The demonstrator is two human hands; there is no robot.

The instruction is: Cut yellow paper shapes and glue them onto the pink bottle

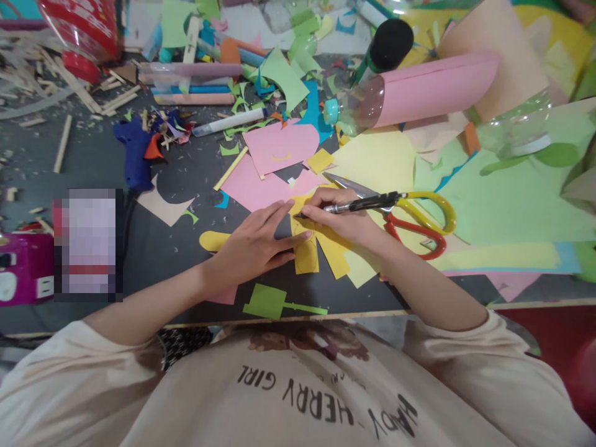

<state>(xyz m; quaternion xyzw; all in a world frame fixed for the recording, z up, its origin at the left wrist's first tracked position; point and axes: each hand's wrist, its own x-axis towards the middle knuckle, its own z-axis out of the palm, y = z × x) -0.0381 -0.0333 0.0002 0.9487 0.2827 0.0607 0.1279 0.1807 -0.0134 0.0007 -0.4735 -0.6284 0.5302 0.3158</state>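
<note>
My right hand point(339, 214) grips a pen point(358, 203), its tip down on a strip of yellow paper point(306, 257). Drawn curved outlines show on the lower part of that strip. Flat on the table, my left hand point(261, 239) has its fingers spread, with two fingertips resting on the strip. A rounded yellow paper piece point(214, 240) pokes out beside the left hand. Scissors with red and yellow handles point(421, 239) lie by my right wrist, their blades partly behind the pen and hand. More yellow paper point(336, 254) lies under the right hand.
Pink paper point(279, 146) and paper scraps lie ahead. A bottle wrapped in pink paper point(433, 90) rests at the right, and pale green sheets point(516, 186) beyond the scissors. A blue glue gun point(135, 152) is at the left; a green scrap point(267, 301) lies near the front edge.
</note>
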